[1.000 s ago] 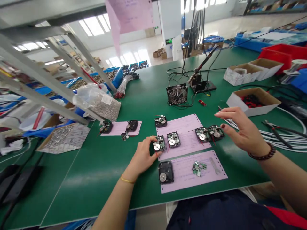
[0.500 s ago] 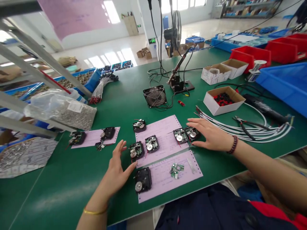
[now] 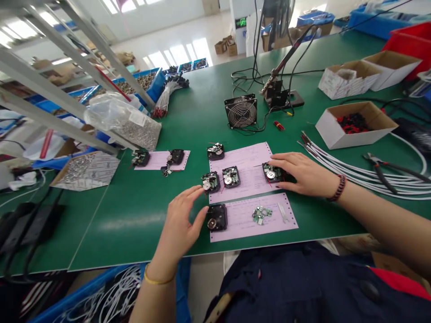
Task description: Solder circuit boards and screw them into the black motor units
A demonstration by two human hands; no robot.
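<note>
Small black mechanisms with silver discs lie on pink paper sheets [image 3: 247,179] on the green table [image 3: 141,215]. My left hand [image 3: 182,220] hovers open with its fingers stretched out, just left of one mechanism [image 3: 211,181] and a black unit [image 3: 216,218]. My right hand [image 3: 303,172] lies flat with its fingers extended over a pair of mechanisms [image 3: 271,172], covering one of them. Two more mechanisms [image 3: 230,176] [image 3: 216,151] sit between the hands. A small green circuit board [image 3: 261,214] rests on the nearest sheet.
A small fan [image 3: 241,111] and a soldering iron stand [image 3: 281,96] stand behind the sheets. At the right are a cardboard box of red and black parts [image 3: 357,123], white cables [image 3: 353,172] and pliers [image 3: 380,163]. A bag of screws [image 3: 124,121] and a metal rack [image 3: 50,89] are at the left.
My left hand let go of the mechanism it pinched and opened, drawing back. My right hand came down from the air onto the pair of mechanisms. The view shifted.
</note>
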